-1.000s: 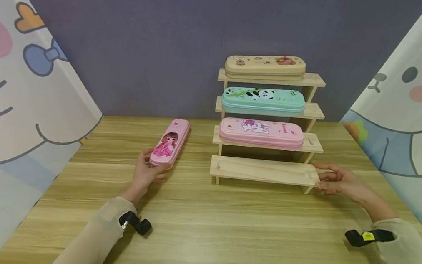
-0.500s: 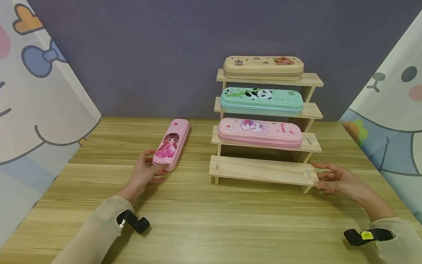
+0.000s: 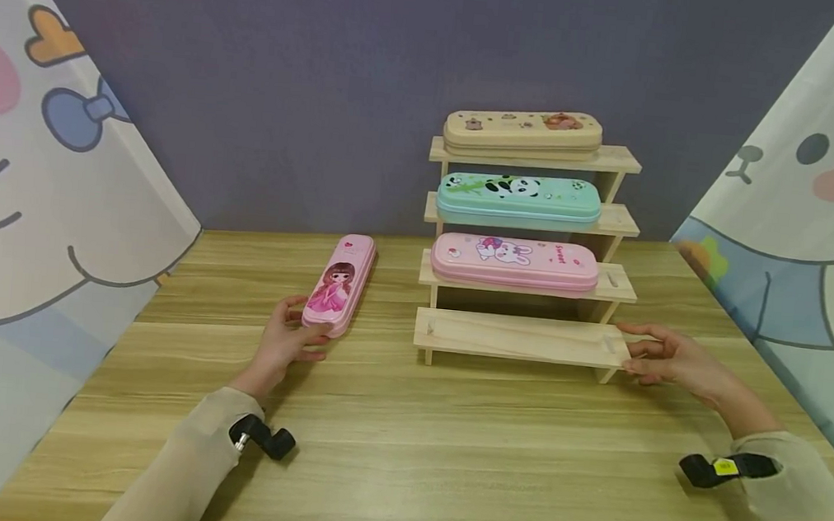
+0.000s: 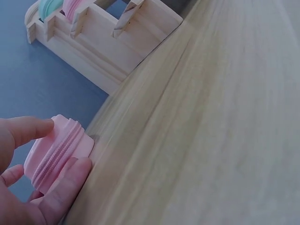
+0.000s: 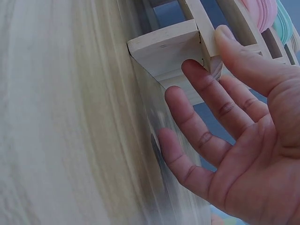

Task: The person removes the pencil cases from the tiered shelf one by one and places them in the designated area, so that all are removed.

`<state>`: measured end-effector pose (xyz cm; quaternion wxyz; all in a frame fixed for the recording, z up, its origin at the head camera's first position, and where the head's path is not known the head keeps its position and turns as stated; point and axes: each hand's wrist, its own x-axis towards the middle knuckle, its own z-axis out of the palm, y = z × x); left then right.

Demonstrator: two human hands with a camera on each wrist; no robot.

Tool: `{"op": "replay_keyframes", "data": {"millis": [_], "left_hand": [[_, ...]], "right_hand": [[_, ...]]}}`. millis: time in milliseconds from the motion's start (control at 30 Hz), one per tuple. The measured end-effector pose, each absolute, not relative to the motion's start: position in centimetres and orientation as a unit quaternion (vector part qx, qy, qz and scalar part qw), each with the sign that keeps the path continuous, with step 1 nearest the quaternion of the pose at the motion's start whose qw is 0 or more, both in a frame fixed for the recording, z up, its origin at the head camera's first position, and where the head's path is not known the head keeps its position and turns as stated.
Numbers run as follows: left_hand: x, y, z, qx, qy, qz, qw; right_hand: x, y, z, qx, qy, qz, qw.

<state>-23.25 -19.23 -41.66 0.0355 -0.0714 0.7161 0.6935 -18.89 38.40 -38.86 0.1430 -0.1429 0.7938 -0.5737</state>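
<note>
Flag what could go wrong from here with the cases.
The left hand grips the doll case by its near end only, so its far end may dip if lifted. The right hand pinches one end of the lowest shelf; a tug there could jolt the rack and perhaps slide the bunny case, panda case and cream case above.

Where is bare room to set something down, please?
The bottom shelf is bare up to the right hand, as is the tabletop between the sleeves. Crowded: the upper three shelves, each bearing a pencil case, and where the left hand grips the girl-print case.
</note>
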Motion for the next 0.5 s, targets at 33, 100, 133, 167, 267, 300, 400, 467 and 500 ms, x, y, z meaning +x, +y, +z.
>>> {"op": "replay_keyframes", "data": {"millis": [33,100,133,167,267,300,400,467,500], "left_hand": [[-23.3,-19.2,-41.7,-0.071,0.716,0.694,0.034],[-23.4,-19.3,-41.6,-0.072,0.716,0.694,0.032],[-23.4,-19.3,-41.5,-0.073,0.716,0.693,0.031],[-23.4,-19.3,-41.4,-0.074,0.716,0.694,0.032],[-23.4,-19.4,-40.9,-0.08,0.719,0.689,0.034],[-23.4,-19.4,-40.7,-0.082,0.721,0.688,0.035],[-23.4,-19.5,-39.8,-0.085,0.721,0.687,0.033],[-23.6,-19.5,-39.1,-0.084,0.719,0.69,0.029],[-23.7,-19.5,-38.8,-0.083,0.717,0.691,0.027]], "right_hand": [[-18.9,38.4,-38.9,-0.144,0.793,-0.574,0.144],[-18.9,38.4,-38.9,-0.145,0.791,-0.577,0.145],[-18.9,38.4,-39.0,-0.145,0.79,-0.577,0.145],[-18.9,38.4,-39.0,-0.145,0.79,-0.578,0.145],[-19.0,38.4,-39.0,-0.141,0.791,-0.577,0.145],[-19.0,38.4,-39.0,-0.141,0.791,-0.577,0.145],[-19.0,38.4,-39.0,-0.14,0.792,-0.576,0.145],[-19.0,38.5,-39.0,-0.141,0.793,-0.575,0.145],[-19.0,38.5,-39.0,-0.14,0.793,-0.574,0.145]]}}
